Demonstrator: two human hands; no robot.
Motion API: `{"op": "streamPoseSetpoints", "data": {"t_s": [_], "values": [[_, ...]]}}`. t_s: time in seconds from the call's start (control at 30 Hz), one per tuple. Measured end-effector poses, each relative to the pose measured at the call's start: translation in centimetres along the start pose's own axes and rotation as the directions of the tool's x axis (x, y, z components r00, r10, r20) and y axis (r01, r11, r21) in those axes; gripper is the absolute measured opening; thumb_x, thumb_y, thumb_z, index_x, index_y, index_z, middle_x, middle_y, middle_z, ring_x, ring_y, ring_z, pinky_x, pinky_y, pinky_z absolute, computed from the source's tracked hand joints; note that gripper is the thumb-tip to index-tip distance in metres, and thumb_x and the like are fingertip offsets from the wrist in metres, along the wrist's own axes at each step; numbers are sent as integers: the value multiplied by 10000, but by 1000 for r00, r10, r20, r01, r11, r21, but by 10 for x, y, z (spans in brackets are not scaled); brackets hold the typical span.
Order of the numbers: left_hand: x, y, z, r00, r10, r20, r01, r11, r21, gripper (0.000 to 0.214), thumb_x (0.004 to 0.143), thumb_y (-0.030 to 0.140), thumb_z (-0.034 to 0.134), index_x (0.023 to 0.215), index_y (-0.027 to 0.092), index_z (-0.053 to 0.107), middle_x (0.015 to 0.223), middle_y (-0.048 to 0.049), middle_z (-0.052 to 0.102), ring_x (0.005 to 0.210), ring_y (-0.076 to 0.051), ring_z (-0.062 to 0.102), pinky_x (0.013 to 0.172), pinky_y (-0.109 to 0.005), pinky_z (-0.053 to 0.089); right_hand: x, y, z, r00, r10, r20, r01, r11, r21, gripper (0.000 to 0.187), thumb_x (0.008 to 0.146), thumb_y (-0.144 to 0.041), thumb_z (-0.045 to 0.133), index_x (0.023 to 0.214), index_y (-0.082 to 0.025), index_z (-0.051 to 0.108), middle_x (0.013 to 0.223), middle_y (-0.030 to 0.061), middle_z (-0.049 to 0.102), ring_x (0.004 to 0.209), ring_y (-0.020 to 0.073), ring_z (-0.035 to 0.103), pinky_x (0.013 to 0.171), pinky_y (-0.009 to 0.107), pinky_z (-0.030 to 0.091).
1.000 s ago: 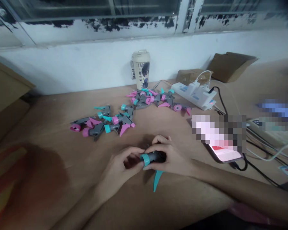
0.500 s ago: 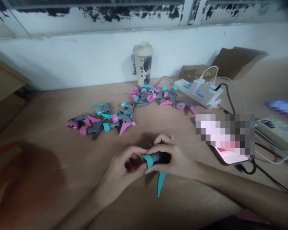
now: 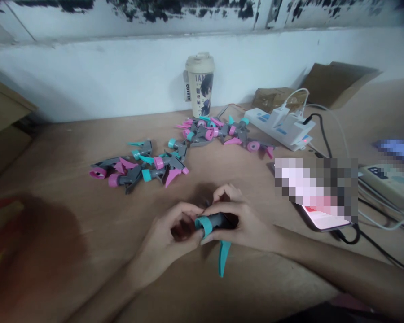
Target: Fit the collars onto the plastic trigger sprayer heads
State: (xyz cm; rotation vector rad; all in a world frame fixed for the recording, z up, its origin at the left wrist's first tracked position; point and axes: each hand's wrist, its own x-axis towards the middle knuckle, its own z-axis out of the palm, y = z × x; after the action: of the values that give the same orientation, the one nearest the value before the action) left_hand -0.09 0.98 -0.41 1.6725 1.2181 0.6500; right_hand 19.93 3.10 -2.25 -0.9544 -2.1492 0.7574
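In the lower centre of the frame, I'm watching the right hand (image 3: pixel 248 223) gripping a grey spray head (image 3: pixel 217 220) behind its teal collar (image 3: pixel 207 226), seemingly steadying it while leaving that end exposed, where the left hand (image 3: pixel 164 232) is pinching the collar

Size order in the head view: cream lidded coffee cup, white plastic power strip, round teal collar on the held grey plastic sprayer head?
1. Cream coffee cup and white power strip: too alike to rank.
2. Teal collar on the grey sprayer head: clearly smallest.
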Motion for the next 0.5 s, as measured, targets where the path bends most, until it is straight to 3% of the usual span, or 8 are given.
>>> {"op": "streamPoseSetpoints", "data": {"t_s": [0.33, 0.5], "values": [[3, 0, 4, 999, 4, -38, -4, 1000, -9, 201, 813, 344, 565, 975, 226, 579, 768, 13, 593, 665, -124, 526, 566, -223, 402, 1, -3, -2, 999, -26, -28, 24, 996, -88, 247, 740, -439, 667, 905, -255, 677, 876, 20, 476, 895, 174, 469, 787, 344, 349], [5, 4, 0, 998, -18, 56, 22, 996, -81, 205, 786, 308, 587, 974, 229, 570, 796, 8, 592, 706, -134, 536, 599, -234, 420, -1, -6, -2, 998, -51, -34, 47, 993, -105, 214, 735, -418, 678, 853, -239, 669, 880, 18, 488, 883, 165, 478, 773, 333, 323]]}}
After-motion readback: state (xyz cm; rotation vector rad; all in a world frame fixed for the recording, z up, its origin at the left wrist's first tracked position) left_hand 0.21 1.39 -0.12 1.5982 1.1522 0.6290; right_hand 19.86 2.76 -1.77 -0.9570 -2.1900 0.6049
